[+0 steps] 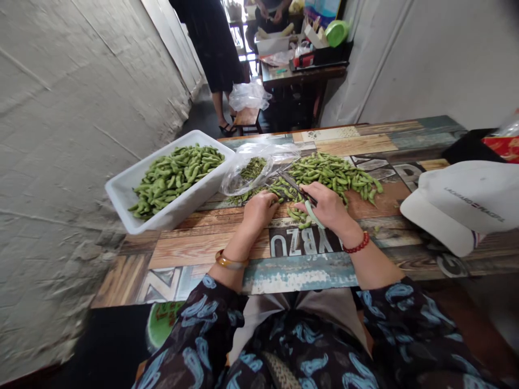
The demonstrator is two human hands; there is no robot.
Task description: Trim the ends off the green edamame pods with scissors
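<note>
Scissors (pixel 310 209) with pale green handles are held in my right hand (pixel 325 205), their blades pointing up and left over green pods. My left hand (pixel 260 209) is closed in a pinch at the near edge of the pods; what lies between its fingertips is too small to name. A heap of green pods (pixel 324 172) spreads beyond my right hand. Behind my left hand is a clear plastic bag (pixel 235 181) with small green trimmings (pixel 253 168) in it. A white tub (pixel 188 202) full of pods (pixel 174 175) stands to the left.
The patterned table (pixel 214 237) carries a white cap (pixel 462 200) at the right. Beyond it are a stool (pixel 246 116) with a plastic bag, a standing person (pixel 213 48) and another table (pixel 284 78). Another person's hands (pixel 275 15) show at the top. A wall runs along the left.
</note>
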